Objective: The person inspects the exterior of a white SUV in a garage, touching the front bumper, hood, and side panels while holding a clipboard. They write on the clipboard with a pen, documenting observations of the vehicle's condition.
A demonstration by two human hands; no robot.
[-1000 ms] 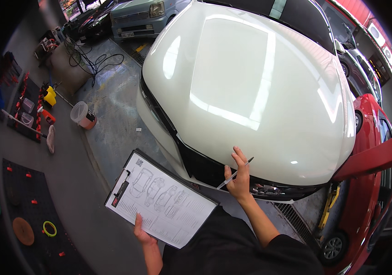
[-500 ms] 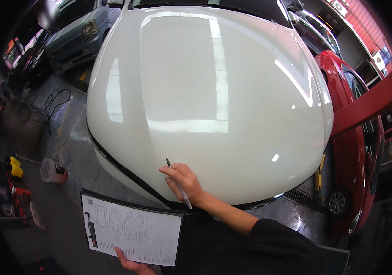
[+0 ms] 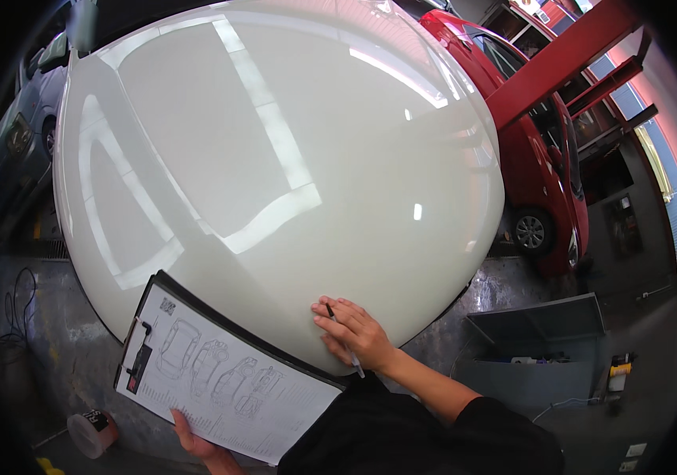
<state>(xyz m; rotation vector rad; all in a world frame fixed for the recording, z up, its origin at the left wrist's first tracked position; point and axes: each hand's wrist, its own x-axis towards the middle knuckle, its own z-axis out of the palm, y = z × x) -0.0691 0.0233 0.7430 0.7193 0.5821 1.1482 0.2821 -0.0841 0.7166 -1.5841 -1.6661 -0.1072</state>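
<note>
My left hand [image 3: 200, 449] grips the lower edge of a black clipboard [image 3: 196, 302], thumb on top of its sheet. That paper form [image 3: 231, 412] carries car outline drawings and lines of small print, held by a clip at its left end. A pen [image 3: 356, 364] with a dark tip is between the fingers of my right hand [image 3: 360, 336]. The fingers of this hand lie close together at the front of a glossy white car hood [image 3: 386, 174]; whether they press on it I cannot tell. The clipboard's far edge overlaps the hood's front left part.
A red car [image 3: 540, 182] stands to the right, behind a slanting red beam [image 3: 568, 59]. An open grey metal box [image 3: 540, 360] is at the lower right. On the left are a silver vehicle [image 3: 26, 138], a black cable [image 3: 18, 313] and a clear bucket [image 3: 91, 434].
The view has turned to the right, bringing the grey box into sight. The clipboard is now tilted and nearer the hood. My right hand's fingers have straightened out along the hood, pen still held.
</note>
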